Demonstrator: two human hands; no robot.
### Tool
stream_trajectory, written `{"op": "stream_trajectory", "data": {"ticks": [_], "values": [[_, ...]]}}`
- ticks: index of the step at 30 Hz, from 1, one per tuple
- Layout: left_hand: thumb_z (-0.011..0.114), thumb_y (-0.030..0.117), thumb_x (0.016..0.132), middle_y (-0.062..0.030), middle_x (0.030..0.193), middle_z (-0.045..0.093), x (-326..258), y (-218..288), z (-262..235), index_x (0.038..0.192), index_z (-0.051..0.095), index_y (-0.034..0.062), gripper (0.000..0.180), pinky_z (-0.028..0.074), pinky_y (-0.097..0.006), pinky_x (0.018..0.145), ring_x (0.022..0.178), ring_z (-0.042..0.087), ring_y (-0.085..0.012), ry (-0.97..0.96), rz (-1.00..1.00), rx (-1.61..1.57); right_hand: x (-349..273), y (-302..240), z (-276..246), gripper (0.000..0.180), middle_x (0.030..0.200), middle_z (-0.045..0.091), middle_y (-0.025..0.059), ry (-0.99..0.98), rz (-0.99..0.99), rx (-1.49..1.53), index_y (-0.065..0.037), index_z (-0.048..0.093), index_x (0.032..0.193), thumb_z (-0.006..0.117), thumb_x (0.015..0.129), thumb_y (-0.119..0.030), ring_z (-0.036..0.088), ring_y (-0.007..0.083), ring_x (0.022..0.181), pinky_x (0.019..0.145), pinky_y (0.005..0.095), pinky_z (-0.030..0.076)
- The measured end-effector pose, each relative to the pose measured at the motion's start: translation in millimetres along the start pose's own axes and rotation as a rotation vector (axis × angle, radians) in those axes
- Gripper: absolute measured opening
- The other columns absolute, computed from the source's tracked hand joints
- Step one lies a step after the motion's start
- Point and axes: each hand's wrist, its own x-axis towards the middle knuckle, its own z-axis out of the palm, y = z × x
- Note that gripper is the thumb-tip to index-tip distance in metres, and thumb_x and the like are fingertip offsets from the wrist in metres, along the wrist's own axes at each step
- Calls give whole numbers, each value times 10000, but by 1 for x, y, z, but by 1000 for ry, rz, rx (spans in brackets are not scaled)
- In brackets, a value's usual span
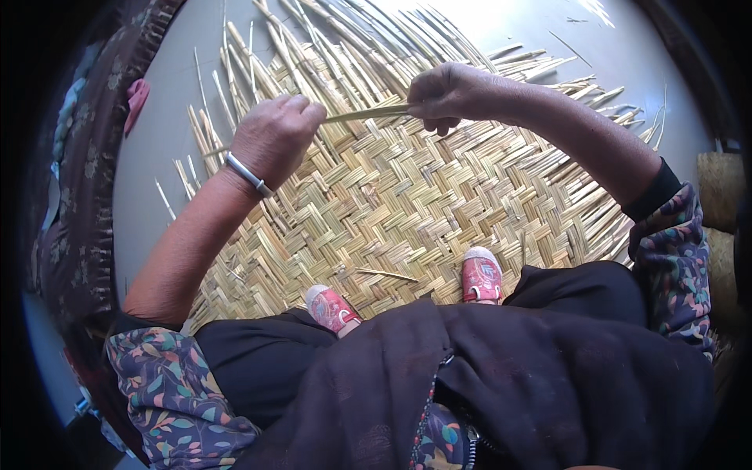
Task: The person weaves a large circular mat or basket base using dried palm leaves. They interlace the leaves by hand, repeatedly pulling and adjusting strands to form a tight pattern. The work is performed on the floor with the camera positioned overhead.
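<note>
A flat greenish reed strip (366,114) is stretched between my two hands, above the far part of a woven reed mat (423,196). My left hand (280,135), with a pale band on its wrist, is closed around one end of the strip. On the other side my right hand (448,95) pinches the strip between thumb and fingers. The mat has a zigzag weave, and long loose reed ends (345,55) fan out past its far, left and right edges. One short loose strip (388,274) lies on the weave near my feet.
My feet in red shoes (481,276) rest on the mat's near part. Grey floor (153,188) surrounds it, with a pink cloth (136,103) at the left beside dark patterned fabric (82,180). Woven pieces (721,192) stand at the far right.
</note>
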Motion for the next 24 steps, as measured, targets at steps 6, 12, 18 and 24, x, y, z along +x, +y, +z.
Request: {"op": "stream_trajectory", "data": {"ticks": [6,12,18,24], "values": [[582,89,855,-88,696,612,-38,-32,6,855,554,49,49,517,-333,609,663,621,-212,-38,-297,-230,44,-18,20,207,756,645,53,235,-356,-663,-121,644,935,554,907,-305,637,207,687,677,368,506],[688,178,799,-83,699,603,-82,-51,17,842,580,29,189,461,-327,628,641,576,-178,-246,-737,-733,74,-30,52,152,733,649,67,209,-296,-750,-94,640,905,587,891,-236,640,187,667,646,358,515],[697,158,785,-44,690,577,-110,-53,29,801,581,21,180,446,-291,616,641,538,-126,-343,-776,-860,98,-26,79,225,769,650,68,-2,-34,-710,-74,632,897,623,864,-295,649,181,739,716,339,516],[685,149,772,-39,691,578,-136,-58,30,795,580,17,170,446,-277,627,649,537,-113,-432,-832,-868,107,-20,89,357,819,671,125,-255,136,-193,-19,624,988,595,890,-361,674,146,730,626,271,554]]}}
